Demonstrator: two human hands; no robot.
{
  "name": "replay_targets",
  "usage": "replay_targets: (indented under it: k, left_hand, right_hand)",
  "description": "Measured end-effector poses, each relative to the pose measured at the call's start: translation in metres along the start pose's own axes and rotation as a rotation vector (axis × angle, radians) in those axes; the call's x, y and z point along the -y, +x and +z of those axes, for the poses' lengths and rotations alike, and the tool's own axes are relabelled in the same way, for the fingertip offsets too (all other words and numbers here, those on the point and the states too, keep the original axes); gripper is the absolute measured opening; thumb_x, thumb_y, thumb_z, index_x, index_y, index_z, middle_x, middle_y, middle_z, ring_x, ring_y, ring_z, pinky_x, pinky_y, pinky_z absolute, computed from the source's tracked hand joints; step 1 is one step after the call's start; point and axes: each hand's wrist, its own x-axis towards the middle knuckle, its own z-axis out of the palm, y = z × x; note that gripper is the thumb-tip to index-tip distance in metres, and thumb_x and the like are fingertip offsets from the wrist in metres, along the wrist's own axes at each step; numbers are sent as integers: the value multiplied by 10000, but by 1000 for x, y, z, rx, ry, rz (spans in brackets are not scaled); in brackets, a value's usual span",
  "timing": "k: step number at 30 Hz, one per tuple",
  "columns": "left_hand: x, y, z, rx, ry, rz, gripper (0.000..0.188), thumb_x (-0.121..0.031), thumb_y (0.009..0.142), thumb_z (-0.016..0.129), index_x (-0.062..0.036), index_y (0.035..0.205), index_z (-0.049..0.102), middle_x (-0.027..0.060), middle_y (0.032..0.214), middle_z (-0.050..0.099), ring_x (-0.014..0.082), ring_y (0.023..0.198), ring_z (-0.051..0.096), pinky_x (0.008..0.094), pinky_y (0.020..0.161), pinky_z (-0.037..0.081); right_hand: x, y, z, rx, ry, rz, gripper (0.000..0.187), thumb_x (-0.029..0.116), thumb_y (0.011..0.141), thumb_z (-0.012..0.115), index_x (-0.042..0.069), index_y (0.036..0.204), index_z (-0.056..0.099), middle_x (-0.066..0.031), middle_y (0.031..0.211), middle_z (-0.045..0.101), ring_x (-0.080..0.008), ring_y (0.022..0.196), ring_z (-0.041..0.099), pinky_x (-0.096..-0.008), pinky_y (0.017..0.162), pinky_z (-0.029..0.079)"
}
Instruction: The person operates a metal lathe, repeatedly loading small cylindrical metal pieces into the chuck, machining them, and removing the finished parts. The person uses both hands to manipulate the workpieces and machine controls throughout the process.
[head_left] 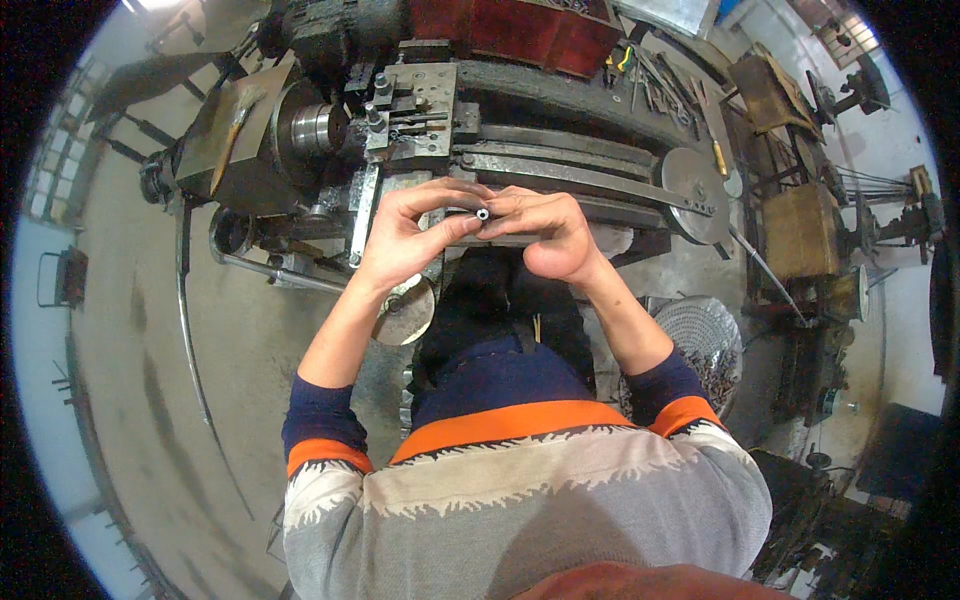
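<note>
In front of my body, above the near side of a metal lathe, my two hands meet around a small metal tube (482, 214). Its round end with a dark bore points toward me. My left hand (420, 222) pinches the tube between thumb and fingers. From the other side my right hand (540, 222) has its fingers closed against the same piece; most of the tube is hidden behind them. Just beyond my hands lie the lathe's bed rails (570, 172) and the tool post block (420, 110). The chuck (318, 130) is farther left.
A brush (236, 135) lies on the headstock cover (205, 150). At the back stands a red tray (535, 35). Pliers (622, 62) and several hand tools lie back right. A round plate (692, 195) rests on the bed's right end. A basket of small parts (705, 345) stands by my right elbow.
</note>
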Motion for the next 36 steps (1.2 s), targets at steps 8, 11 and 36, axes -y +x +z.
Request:
replay_targets:
  k: [8, 11, 36]
  left_hand:
    - [2, -4, -16, 11, 167, 57, 160, -17, 749, 619, 13, 903, 652, 110, 951, 650, 192, 923, 603, 296, 822, 456]
    - [-2, -16, -37, -91, 275, -6, 175, -33, 757, 604, 8, 920, 652, 105, 941, 655, 189, 899, 612, 281, 812, 453]
    - [109, -104, -127, -253, 587, -565, 281, -109, 846, 570, 88, 1045, 560, 112, 869, 632, 155, 793, 572, 283, 726, 453]
  right_hand:
    - [3, 4, -6, 27, -61, 52, 407, 339, 706, 598, -2, 911, 681, -187, 991, 632, -301, 929, 599, -369, 854, 434]
    - [1, 7, -35, -13, -172, 56, 439, 361, 661, 589, -4, 887, 678, -187, 924, 630, -299, 868, 605, -365, 802, 453]
    - [-16, -218, -98, -562, -640, 758, 386, 182, 605, 598, 35, 959, 646, -141, 900, 639, -258, 852, 616, -330, 746, 474]
